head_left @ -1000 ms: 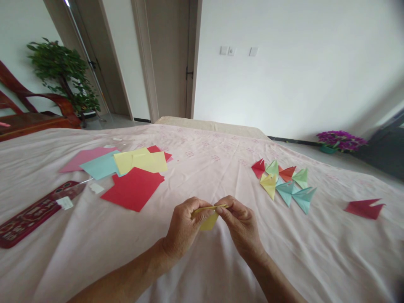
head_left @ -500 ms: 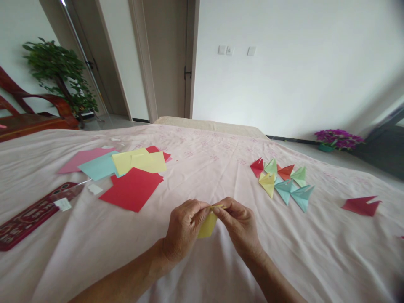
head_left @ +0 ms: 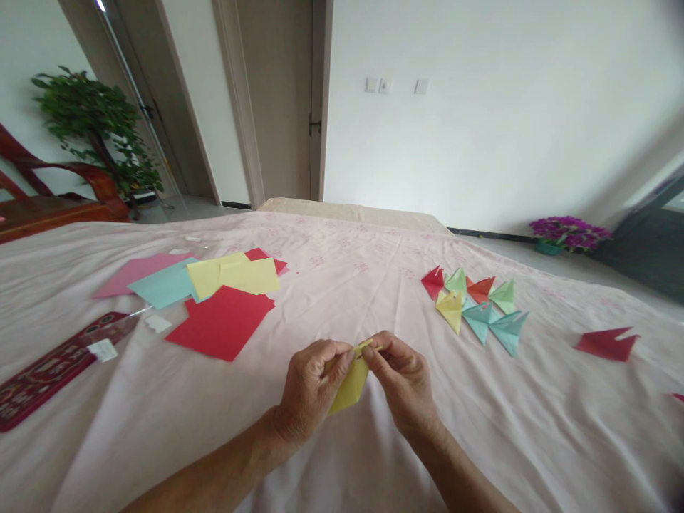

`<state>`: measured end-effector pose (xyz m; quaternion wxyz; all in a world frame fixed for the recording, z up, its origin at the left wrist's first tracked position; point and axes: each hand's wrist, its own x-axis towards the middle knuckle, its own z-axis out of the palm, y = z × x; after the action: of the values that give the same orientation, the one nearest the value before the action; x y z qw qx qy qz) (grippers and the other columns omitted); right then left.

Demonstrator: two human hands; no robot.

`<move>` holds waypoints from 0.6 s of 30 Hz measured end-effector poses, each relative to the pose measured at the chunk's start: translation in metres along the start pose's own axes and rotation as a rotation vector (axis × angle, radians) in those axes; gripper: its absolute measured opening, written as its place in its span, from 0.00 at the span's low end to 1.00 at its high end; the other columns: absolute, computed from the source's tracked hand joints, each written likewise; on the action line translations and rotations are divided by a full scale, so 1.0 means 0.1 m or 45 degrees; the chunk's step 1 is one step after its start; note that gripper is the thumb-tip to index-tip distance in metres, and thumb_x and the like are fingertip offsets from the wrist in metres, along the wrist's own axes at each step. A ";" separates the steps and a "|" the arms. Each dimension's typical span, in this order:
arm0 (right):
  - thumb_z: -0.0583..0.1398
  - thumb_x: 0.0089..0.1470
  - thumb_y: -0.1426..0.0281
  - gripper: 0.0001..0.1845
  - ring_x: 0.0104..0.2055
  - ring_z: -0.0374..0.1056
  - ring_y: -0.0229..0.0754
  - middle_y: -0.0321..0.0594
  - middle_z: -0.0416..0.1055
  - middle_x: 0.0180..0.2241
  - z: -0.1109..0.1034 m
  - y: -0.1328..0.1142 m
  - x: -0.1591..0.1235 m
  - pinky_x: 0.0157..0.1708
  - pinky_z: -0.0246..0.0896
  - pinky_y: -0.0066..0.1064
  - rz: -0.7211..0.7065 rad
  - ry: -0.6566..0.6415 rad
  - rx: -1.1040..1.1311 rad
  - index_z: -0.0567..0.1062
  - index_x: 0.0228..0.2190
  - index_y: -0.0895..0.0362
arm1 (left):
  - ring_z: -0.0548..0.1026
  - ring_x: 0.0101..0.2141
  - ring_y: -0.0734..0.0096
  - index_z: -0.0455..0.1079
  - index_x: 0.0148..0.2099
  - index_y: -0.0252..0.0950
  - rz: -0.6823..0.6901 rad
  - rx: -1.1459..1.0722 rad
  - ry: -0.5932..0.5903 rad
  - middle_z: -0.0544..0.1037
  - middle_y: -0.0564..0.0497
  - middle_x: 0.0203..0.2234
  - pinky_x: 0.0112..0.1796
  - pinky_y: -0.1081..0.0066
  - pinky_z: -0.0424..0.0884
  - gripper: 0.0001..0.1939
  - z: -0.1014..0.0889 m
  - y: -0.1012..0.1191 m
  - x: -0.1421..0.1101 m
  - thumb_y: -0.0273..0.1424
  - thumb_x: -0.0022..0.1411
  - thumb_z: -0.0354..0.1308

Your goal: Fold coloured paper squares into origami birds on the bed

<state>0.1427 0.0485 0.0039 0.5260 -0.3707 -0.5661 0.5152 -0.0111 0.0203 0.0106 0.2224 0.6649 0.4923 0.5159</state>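
Note:
Between my hands, just above the cloth, is a folded piece of yellow paper (head_left: 350, 388). My left hand (head_left: 310, 385) is closed, pinching its upper left edge between thumb and fingers. From the other side my right hand (head_left: 402, 377) pinches the top right of the same paper, close to a thin raised fold. Fingers hide part of the upper paper. To the right lie several folded paper shapes, among them a yellow one (head_left: 450, 310), a blue one (head_left: 509, 331) and, farther off, a dark red one (head_left: 606, 344).
Loose paper sheets lie at the left, a red sheet (head_left: 221, 324) nearest. Beside them are a dark red case (head_left: 53, 374) and a white scrap (head_left: 157, 323). A pink tablecloth (head_left: 342, 285) covers the surface. Beyond stand a wooden chair (head_left: 101, 187) and purple flowers (head_left: 569, 231).
The yellow paper has tilted a little, its lower end shifting down and left. The fold at its top stands up more between my fingertips. Both hands keep their pinch.

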 end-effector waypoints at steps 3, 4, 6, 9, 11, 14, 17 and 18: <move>0.64 0.51 0.63 0.09 0.26 0.60 0.35 0.33 0.67 0.24 0.01 0.00 -0.01 0.27 0.57 0.27 -0.006 0.019 0.029 0.73 0.27 0.55 | 0.74 0.28 0.72 0.74 0.35 0.36 0.075 0.050 0.000 0.77 0.52 0.25 0.32 0.75 0.68 0.10 -0.01 0.01 0.00 0.34 0.65 0.53; 0.65 0.51 0.63 0.10 0.25 0.59 0.35 0.33 0.66 0.23 0.02 -0.01 -0.01 0.27 0.56 0.27 0.004 0.024 0.048 0.73 0.27 0.55 | 0.74 0.28 0.72 0.74 0.35 0.36 0.103 0.068 0.001 0.77 0.51 0.25 0.32 0.75 0.68 0.10 -0.01 0.02 0.00 0.34 0.65 0.53; 0.65 0.51 0.62 0.11 0.25 0.59 0.34 0.32 0.65 0.22 0.03 -0.03 0.01 0.26 0.55 0.26 0.027 0.051 0.091 0.73 0.26 0.56 | 0.73 0.28 0.72 0.74 0.34 0.36 0.142 0.100 -0.004 0.77 0.51 0.25 0.32 0.75 0.68 0.11 -0.02 0.02 -0.01 0.33 0.65 0.54; 0.64 0.52 0.61 0.11 0.25 0.59 0.34 0.32 0.66 0.22 0.03 -0.06 0.03 0.28 0.57 0.27 0.020 0.167 0.159 0.74 0.27 0.56 | 0.73 0.27 0.73 0.74 0.34 0.35 0.091 0.092 0.003 0.76 0.51 0.24 0.31 0.76 0.67 0.11 -0.01 0.01 -0.01 0.33 0.65 0.54; 0.63 0.53 0.60 0.11 0.28 0.61 0.36 0.34 0.68 0.26 0.04 -0.08 0.04 0.31 0.59 0.28 0.014 0.225 0.167 0.75 0.32 0.55 | 0.72 0.26 0.74 0.74 0.34 0.35 -0.001 0.038 0.037 0.76 0.52 0.24 0.29 0.76 0.66 0.11 0.00 -0.01 0.00 0.34 0.64 0.54; 0.65 0.48 0.57 0.20 0.34 0.64 0.39 0.38 0.70 0.35 0.08 -0.09 0.01 0.33 0.62 0.30 0.043 0.100 0.076 0.73 0.41 0.54 | 0.70 0.24 0.76 0.73 0.33 0.34 -0.115 -0.058 0.107 0.75 0.53 0.23 0.27 0.77 0.66 0.11 0.00 -0.01 0.02 0.35 0.64 0.55; 0.69 0.42 0.58 0.28 0.35 0.65 0.42 0.40 0.71 0.37 0.14 -0.08 -0.05 0.32 0.62 0.31 0.105 -0.108 -0.063 0.72 0.44 0.55 | 0.69 0.25 0.76 0.72 0.31 0.34 -0.160 -0.112 0.171 0.74 0.54 0.23 0.27 0.78 0.65 0.11 -0.01 0.01 0.05 0.35 0.63 0.56; 0.69 0.43 0.58 0.26 0.34 0.65 0.41 0.40 0.72 0.36 0.16 -0.06 -0.06 0.32 0.62 0.30 0.137 -0.140 -0.077 0.72 0.43 0.56 | 0.69 0.25 0.76 0.72 0.30 0.34 -0.174 -0.124 0.187 0.73 0.54 0.23 0.28 0.78 0.65 0.12 -0.01 0.01 0.06 0.35 0.62 0.56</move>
<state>0.1286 0.0387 0.0098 0.4543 -0.3876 -0.5886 0.5449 -0.0119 0.0247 0.0149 0.2522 0.5787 0.5258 0.5701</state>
